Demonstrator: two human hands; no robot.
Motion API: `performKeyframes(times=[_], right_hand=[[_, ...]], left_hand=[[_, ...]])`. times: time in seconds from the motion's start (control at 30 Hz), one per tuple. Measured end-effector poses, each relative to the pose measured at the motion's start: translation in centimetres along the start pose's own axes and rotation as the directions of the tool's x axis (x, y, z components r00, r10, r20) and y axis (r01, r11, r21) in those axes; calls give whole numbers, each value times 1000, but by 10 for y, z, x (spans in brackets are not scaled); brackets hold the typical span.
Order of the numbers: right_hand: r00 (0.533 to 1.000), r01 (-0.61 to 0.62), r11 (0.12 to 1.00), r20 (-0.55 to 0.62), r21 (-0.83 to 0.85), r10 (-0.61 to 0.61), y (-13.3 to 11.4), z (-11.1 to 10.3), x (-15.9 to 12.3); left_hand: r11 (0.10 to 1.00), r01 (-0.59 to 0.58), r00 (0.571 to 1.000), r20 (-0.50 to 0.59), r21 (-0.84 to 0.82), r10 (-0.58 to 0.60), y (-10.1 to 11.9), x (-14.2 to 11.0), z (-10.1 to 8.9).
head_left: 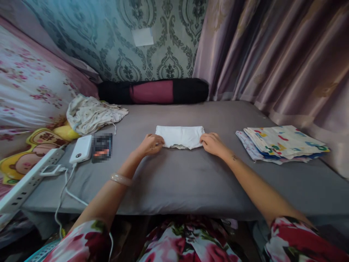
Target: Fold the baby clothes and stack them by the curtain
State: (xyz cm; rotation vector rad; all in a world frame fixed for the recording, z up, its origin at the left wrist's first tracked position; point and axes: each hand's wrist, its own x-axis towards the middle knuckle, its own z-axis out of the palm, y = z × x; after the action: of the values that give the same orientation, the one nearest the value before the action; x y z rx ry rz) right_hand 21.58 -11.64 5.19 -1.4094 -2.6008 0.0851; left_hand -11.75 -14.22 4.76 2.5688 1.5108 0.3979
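Observation:
A white folded cloth [180, 137], perhaps a small garment, lies flat in the middle of the grey-covered surface [185, 182]. Its near edge is uneven and slightly lifted. My left hand [151, 144] pinches the cloth's near left corner, with fingers closed on it. At the opposite side, my right hand [211, 143] grips the near right corner between thumb and fingers. Off to the right of my right hand sits a stack of folded patterned cloths [283, 142].
A crumpled patterned cloth [91, 112] lies at the back left. Closer in are a white power bank [81, 148], a blurred-out dark item [102, 147], a power strip [29, 182] and white cables [76, 197]. A black and maroon roll [152, 91] lies along the wall.

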Motion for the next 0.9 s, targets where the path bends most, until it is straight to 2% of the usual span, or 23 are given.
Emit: performKeyframes(times=[0.1,0.17,0.27,0.37,0.57,0.73,0.9], right_hand=[[995,-77,997,-65,22,78,-21,2,23],[990,-104,994,-88,29,106,-36,8,40],[991,-108,993,-76,36,111,-56,21,62],[988,-140,990,-60,34,142,-66,34,74],[988,-145,988,-43,54,147,-61,53,72],[986,-157,986,-55,56,160,-58,56,69],[974,-224,973,-33,60,226,-53,54,70]], left_hand=[[991,133,987,-88,-30,-135,14,25,5],[986,165,978,-128,-21,-166,27,44,12],[977,209,971,-132,41,-202,45,69,25],[962,258,963,-112,95,-247,55,82,40],[939,317,946,-112,134,-304,58,81,62],[931,335,938,-141,145,-316,57,79,65],[905,407,910,-140,126,-390,47,79,65]])
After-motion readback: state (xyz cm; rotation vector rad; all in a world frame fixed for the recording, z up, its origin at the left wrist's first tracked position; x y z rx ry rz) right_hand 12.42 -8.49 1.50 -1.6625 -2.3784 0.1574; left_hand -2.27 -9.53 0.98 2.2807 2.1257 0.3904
